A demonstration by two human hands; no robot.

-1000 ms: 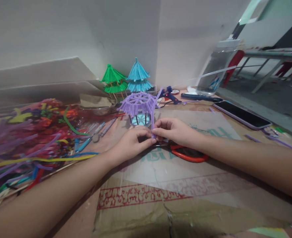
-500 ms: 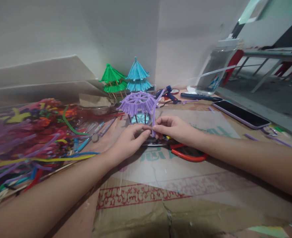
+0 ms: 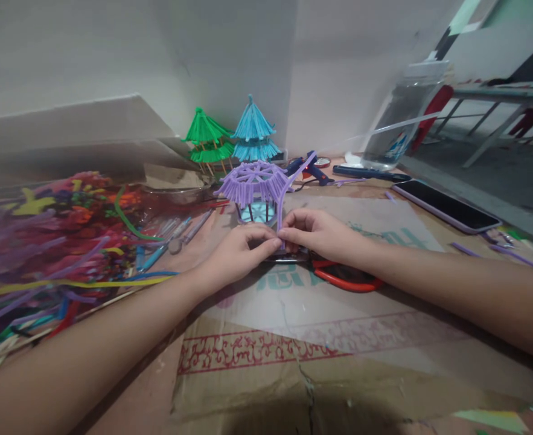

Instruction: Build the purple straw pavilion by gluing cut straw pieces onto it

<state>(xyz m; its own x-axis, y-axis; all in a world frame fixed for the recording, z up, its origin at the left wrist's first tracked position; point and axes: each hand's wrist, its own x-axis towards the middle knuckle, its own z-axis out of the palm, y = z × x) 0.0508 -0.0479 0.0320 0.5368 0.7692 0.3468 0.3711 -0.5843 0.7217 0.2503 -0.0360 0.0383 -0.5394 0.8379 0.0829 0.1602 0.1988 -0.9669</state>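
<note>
A long purple pipe cleaner (image 3: 280, 211) stands nearly upright, its upper end slanting to the right. My right hand (image 3: 314, 232) pinches its lower part between thumb and fingers. My left hand (image 3: 252, 244) meets it from the left, thumb and fingertips closed at the strip's lower end; what they grip is too small to make out. Just behind my hands is a purple pavilion-like model (image 3: 255, 181) with a fringed roof on dark posts and a light blue base. Red-handled scissors (image 3: 347, 284) lie beside my right wrist.
Green (image 3: 206, 136) and blue (image 3: 253, 130) tiered models stand at the back. A glue gun (image 3: 314, 169), a phone (image 3: 446, 206) and a clear bottle (image 3: 395, 115) are to the right. Colourful pipe cleaners (image 3: 53, 241) heap at the left, with pens beside them.
The view has shifted slightly. My left thumb has moved a little closer to my right fingertips, and the purple strip's upper end leans further right.
</note>
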